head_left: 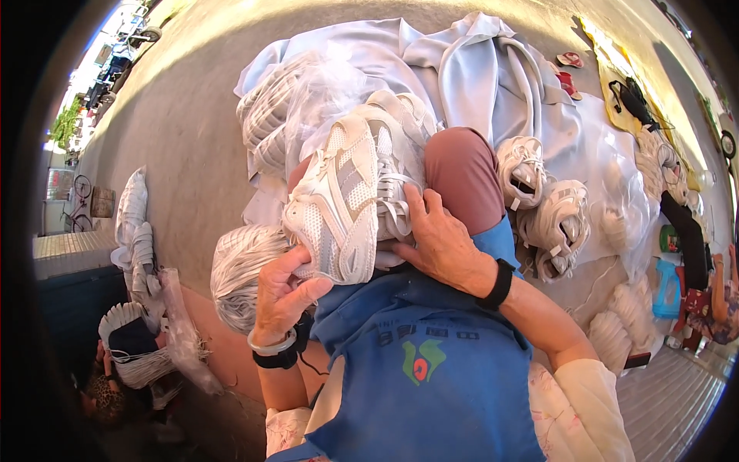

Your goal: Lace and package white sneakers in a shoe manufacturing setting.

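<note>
Across my lap lies a white sneaker upper (335,204) with mesh panels, grey patches and white laces. No sole shows on it. My left hand (280,299) pinches its lower left end between thumb and fingers. Along its laced right side, my right hand (449,245) holds the edge, the thumb partly hidden below and the fingertips by the laces. More white uppers (396,108) are bunched against its far end. Close to my left hand sits a round bundle of off-white laces or cord (245,269).
A grey-white cloth (369,46) spreads ahead, bearing a stack of uppers (273,115) with clear plastic. To the right are laced uppers (522,171) and a plastic bag (620,200). Other people's arms (721,289) show at far right. More bundled uppers (135,339) stand at left.
</note>
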Demonstrator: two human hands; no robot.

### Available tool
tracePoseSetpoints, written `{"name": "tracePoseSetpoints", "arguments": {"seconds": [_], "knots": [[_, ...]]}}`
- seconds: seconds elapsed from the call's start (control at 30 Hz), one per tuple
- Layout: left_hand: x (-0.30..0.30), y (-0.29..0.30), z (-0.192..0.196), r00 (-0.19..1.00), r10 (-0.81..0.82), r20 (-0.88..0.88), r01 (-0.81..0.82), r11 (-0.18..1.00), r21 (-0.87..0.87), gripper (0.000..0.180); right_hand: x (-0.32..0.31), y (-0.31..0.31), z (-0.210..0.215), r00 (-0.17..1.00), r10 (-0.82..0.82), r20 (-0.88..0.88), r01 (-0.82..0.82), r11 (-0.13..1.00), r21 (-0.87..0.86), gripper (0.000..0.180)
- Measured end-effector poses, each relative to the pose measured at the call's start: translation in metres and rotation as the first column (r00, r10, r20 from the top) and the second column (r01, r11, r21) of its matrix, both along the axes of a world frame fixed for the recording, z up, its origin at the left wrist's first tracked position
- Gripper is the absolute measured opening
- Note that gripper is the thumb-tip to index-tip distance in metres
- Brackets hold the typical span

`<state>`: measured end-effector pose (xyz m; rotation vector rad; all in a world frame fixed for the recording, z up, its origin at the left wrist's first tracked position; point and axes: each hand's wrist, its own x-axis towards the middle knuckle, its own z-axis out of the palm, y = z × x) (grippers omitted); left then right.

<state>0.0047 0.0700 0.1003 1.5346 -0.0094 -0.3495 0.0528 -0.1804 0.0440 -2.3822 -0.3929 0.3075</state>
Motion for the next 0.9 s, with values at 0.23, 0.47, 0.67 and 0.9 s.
{"name": "tracePoseSetpoints", "arguments": {"seconds": [0.23,0.47,0.67,0.9], "knots": [[0.008,-0.041,0.000,0.890,-0.391,0.235,0.153,0.742,0.653,0.035,0.029,-0.013,0.009,0.980,-0.063,-0.186,0.132,0.913,0.385,0.064],[0.015,-0.051,-0.015,0.929,-0.369,0.040,0.178,0.536,0.826,0.062,0.030,0.006,-0.016,0.948,-0.124,-0.293,0.278,0.771,0.572,0.049],[0.014,-0.034,-0.021,0.943,-0.296,0.152,0.065,0.611,0.789,0.047,0.029,0.008,-0.024,0.986,-0.161,0.041,0.126,0.889,0.440,0.044],[0.000,0.002,-0.010,0.950,0.003,0.313,-0.172,0.841,0.513,0.046,0.029,-0.013,-0.032,0.952,0.124,0.279,-0.116,0.992,-0.045,0.043]]}}
